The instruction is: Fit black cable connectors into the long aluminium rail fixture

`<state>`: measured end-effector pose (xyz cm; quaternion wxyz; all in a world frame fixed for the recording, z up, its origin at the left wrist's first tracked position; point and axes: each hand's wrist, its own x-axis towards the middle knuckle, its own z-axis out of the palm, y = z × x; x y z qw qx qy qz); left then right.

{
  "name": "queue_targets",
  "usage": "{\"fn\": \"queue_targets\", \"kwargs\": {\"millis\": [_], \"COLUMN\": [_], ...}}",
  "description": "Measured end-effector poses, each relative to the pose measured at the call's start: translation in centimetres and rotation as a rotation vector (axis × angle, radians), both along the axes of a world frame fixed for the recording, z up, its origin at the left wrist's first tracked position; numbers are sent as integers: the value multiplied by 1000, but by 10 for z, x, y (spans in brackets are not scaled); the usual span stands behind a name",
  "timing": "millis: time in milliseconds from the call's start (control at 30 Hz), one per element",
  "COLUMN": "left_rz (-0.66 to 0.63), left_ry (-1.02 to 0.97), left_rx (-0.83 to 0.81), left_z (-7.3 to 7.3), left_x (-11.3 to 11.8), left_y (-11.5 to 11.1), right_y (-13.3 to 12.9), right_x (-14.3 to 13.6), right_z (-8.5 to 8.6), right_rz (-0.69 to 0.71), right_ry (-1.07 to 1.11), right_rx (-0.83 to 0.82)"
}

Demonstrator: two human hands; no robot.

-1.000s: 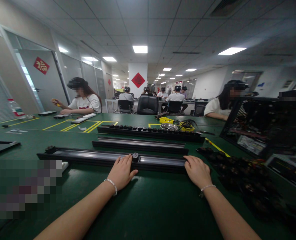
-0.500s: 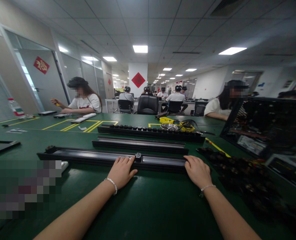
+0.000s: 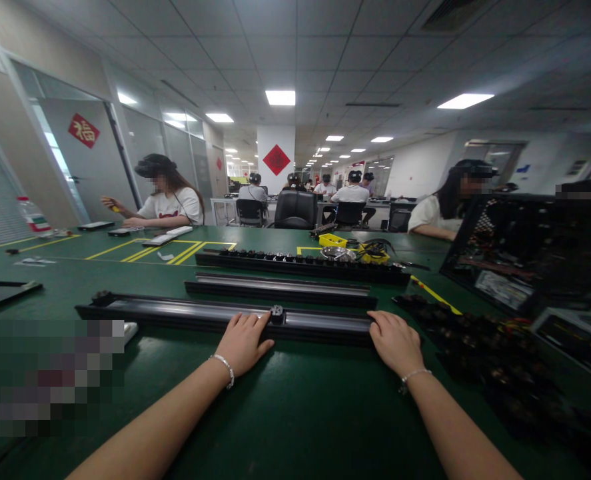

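Dark parts heap [image 3: 495, 367], blurred at right.

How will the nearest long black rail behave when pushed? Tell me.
The nearest rail looks stiff, lying straight across the table. Its long, low shape suggests it would slide rather than roll. The small black part in its channel might shift if the rail tilts.

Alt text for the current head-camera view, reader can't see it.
Left hand and right hand rest on a long black rail on a green table, the left beside a small dark block in the rail, the right near its right end. Two more rails lie behind; dark parts are heaped right.
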<state>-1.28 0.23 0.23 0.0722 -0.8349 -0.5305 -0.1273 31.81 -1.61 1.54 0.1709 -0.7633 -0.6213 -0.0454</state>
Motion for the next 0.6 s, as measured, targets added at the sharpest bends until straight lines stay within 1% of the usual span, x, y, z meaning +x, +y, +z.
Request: {"fn": "queue_targets", "kwargs": {"millis": [300, 600], "left_rz": [15, 45], "left_ry": [41, 49], "left_rx": [10, -12], "left_z": [2, 4], "left_x": [3, 7], "left_y": [-1, -1], "right_y": [1, 1], "right_x": [1, 1], "right_z": [-4, -2], "right_rz": [-2, -8], "right_ry": [-21, -23], "right_rx": [44, 16]}}
